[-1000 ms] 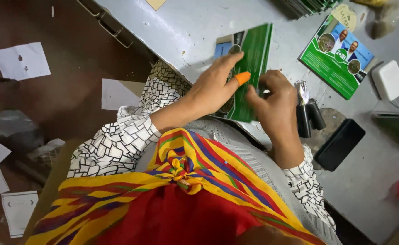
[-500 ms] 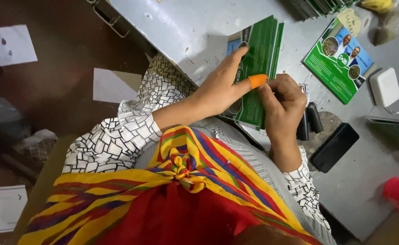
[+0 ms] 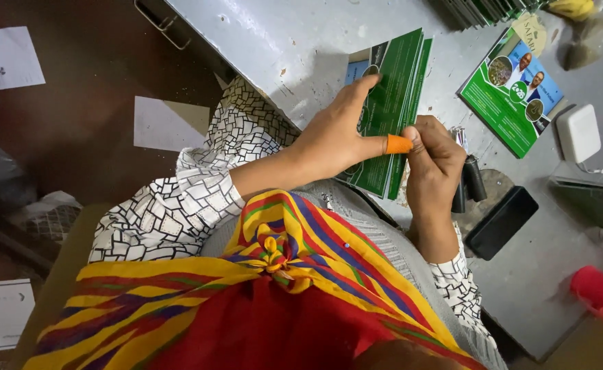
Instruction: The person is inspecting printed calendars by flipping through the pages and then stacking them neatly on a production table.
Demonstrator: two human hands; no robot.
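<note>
Left hand: your left hand (image 3: 332, 140) lay flat and open on the green booklets (image 3: 390, 103), fingers spread, pressing them down. Its thumb wore an orange rubber cap (image 3: 399, 144).
Right hand: your right hand (image 3: 433, 161) was curled shut, pinching the right edge of the booklets just beside the orange cap.
Booklets: the stack sat on the grey table (image 3: 294, 41), right in front of you, between your two hands.
Which way they pointed: the long side ran from near your body up and away, leaning a bit to the right. The near short end was close to the table edge.
Edges: the table edge ran slanted past your left sleeve (image 3: 178, 205). Beyond it was the dark floor (image 3: 75, 123) with loose white papers (image 3: 7, 58).
Open room: bare table lay above your left hand.
Crowded side: on the right sat another green booklet (image 3: 503, 103), a white box (image 3: 579, 132), a black phone (image 3: 501, 222) and small black things (image 3: 469, 183), near your right hand.
</note>
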